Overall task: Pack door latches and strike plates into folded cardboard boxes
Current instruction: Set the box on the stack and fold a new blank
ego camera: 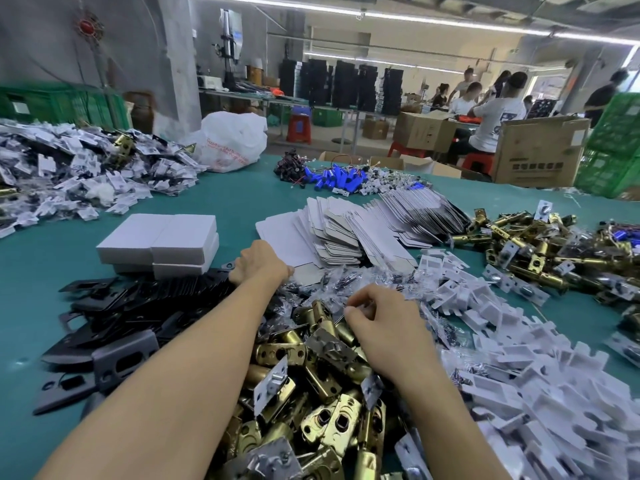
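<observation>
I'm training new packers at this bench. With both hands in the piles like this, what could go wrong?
1. The right hand reaches bare across the brass latches, whose metal edges could scratch it.
2. The clear bags it pinches at overlap latches and white plastic pieces, so a wrong part could get packed.

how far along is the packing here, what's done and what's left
Done: a small stack of closed white boxes sits beyond the black strike plates. In hand: the right hand pinches among the clear bags; the grip of the left hand is hidden. Left: most of it, judging by the heap of brass latches and the pile of flat cartons.
</observation>
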### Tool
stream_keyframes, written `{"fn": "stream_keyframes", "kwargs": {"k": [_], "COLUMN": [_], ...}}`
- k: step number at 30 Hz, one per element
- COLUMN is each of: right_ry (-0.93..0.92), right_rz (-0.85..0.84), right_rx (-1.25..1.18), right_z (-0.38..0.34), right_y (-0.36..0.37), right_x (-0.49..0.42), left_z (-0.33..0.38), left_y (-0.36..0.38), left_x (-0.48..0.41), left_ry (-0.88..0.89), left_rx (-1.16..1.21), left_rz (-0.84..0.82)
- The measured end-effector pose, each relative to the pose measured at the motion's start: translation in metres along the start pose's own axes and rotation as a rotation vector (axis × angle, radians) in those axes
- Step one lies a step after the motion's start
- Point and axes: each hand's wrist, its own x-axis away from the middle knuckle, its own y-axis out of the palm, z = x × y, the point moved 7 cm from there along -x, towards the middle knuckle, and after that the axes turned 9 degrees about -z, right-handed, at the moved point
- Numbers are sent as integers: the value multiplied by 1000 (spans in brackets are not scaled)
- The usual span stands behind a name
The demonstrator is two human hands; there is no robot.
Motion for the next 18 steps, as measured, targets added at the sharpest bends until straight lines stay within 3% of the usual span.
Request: {"fn": "stream_keyframes", "kwargs": {"k": [18], "right_ry": [3], "right_rz": [-2], "right_rx": [15], "right_z": [2], "right_y": [2], "right_x": [-1], "left_z": [1], "left_y": [4], "left_x": [-6], "left_ry": [12], "left_rx": [-19], "left_rz": [-153]}}
